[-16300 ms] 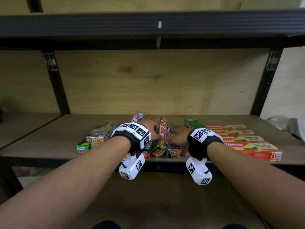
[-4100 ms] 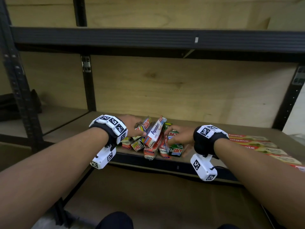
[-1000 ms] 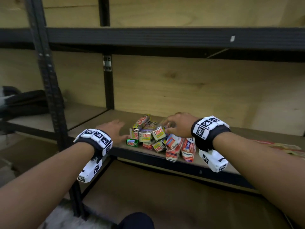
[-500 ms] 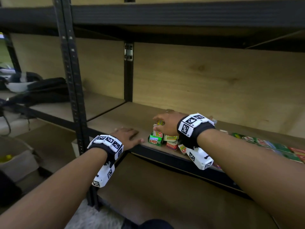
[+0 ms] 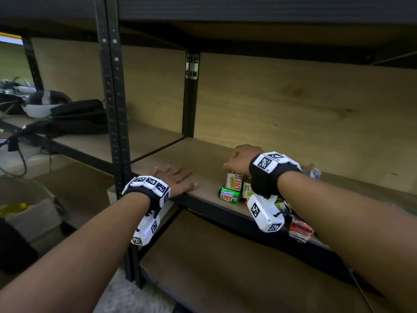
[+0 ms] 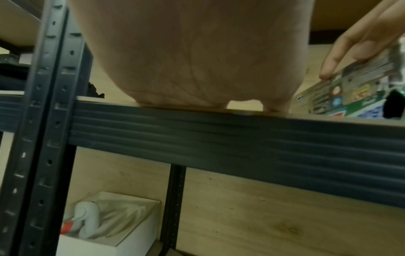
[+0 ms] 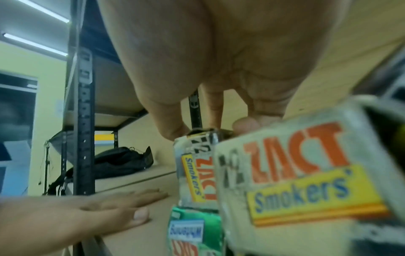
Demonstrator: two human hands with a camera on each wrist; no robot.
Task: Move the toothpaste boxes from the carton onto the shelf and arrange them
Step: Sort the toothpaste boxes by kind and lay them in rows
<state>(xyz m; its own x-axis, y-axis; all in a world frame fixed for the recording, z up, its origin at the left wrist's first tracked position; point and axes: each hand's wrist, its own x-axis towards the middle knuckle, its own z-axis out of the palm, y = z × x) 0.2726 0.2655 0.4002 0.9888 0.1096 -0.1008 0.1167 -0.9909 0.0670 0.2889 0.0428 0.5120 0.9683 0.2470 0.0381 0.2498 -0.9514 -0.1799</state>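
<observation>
Small toothpaste boxes lie piled near the front edge of the wooden shelf point(image 5: 203, 159). My right hand point(image 5: 237, 160) pinches the top end of a white Zact Smokers box point(image 5: 233, 181) at the pile's left end; thumb and fingers point(image 7: 171, 128) sit on the box point(image 7: 197, 173). A second Smokers box point(image 7: 295, 181) fills the right wrist view. A green Zact whitening box point(image 5: 229, 196) lies below it. My left hand point(image 5: 176, 180) lies flat and empty on the bare shelf, left of the pile. More boxes are hidden under my right wrist.
A black upright post point(image 5: 112, 109) stands left of my left hand. A black bag point(image 5: 76, 116) lies on the neighbouring shelf. A cardboard carton point(image 5: 31, 218) sits on the floor at the left. A white box point(image 6: 109, 225) sits below the shelf.
The view has swung left. My right hand has stayed on the left end of the pile and now holds the Smokers box on end. The left hand stays flat on the shelf.
</observation>
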